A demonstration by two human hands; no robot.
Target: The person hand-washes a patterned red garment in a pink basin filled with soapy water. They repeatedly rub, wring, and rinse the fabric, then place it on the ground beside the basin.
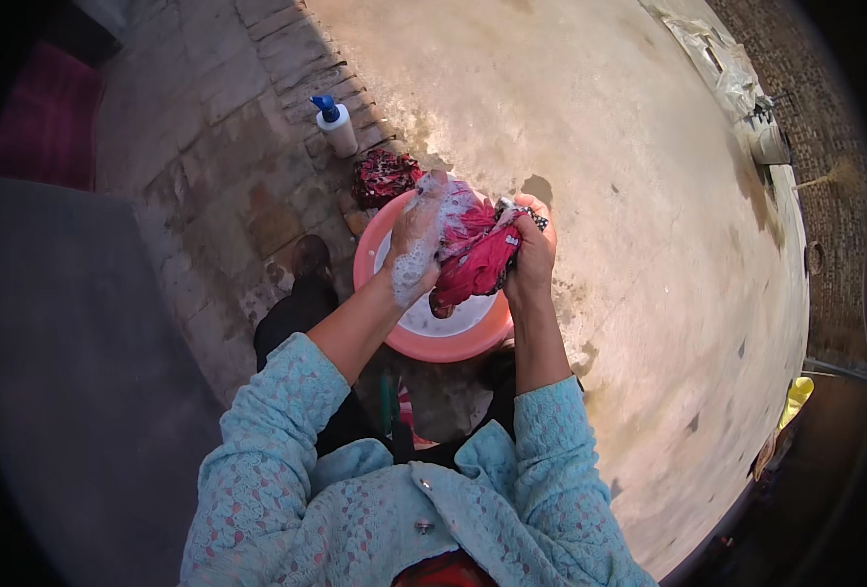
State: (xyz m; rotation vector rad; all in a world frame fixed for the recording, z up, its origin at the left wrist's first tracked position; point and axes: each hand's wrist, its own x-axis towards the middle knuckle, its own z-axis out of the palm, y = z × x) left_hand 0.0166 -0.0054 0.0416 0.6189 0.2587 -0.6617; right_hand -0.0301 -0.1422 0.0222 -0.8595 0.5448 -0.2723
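Red garment [473,256], wet and bunched, sits between our two hands directly above a pink plastic basin [394,338] that rests on the ground just ahead of our knees. Our left hand [416,243] is coated in white soap foam and lies curled against the left side of the cloth, fingers closed around a fold; our right hand [531,249] is clenched tight on the other end, where a dark patterned edge of the fabric shows above the knuckles. We judge the wash to be in its middle stage: the cloth is soaked and lathered and the basin holds pale, sudsy water, yet the foam on the fabric and on our skin has not been rinsed away, so rinsing and wringing appear to remain. A second crumpled cloth, dark red with a pattern [385,178], lies on the brick edging just beyond the basin (whether it is washed or waiting we cannot tell). Farther along that edging stands a white bottle with a blue pump top [337,125], well apart from our hands. Nothing lies between our hands and the basin; our pale blue lace sleeves [277,430] are pushed up clear of the water.
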